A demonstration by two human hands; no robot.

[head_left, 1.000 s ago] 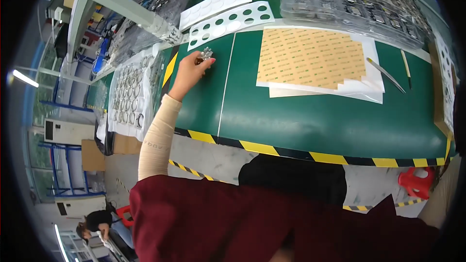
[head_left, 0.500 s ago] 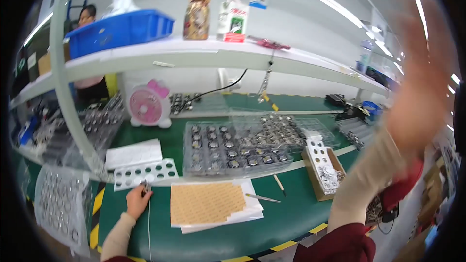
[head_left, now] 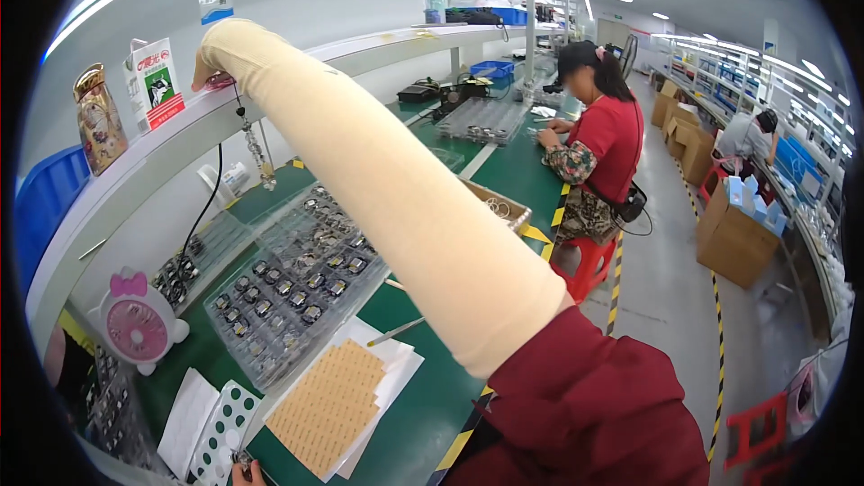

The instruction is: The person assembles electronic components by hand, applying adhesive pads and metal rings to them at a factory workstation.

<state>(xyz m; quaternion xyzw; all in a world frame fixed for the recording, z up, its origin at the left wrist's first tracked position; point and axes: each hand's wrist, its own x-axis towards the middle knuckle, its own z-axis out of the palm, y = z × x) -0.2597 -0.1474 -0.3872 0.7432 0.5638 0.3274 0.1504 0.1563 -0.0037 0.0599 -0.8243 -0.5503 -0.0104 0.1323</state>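
Observation:
My right arm, in a beige sleeve cover, stretches across the view to the shelf. My right hand, mostly hidden behind its cuff, is at a flat pinkish-red object on the shelf edge; its grip cannot be made out. A beaded strap hangs below that object. At the lower edge, my left hand shows only its fingertips, closed on a small metal part. Beside it lies a white sheet with round holes. Tan backing paper on white sheets lies to its right.
Clear plastic trays of small round parts cover the bench middle. A pink fan stands left. A gold patterned bottle and a carton stand on the shelf. Tweezers lie by the papers. A person in red sits farther along.
The view has swung right. My right hand has gone from raised and blurred at the right to the pinkish-red object on the shelf. My left hand stays by the holed sheet.

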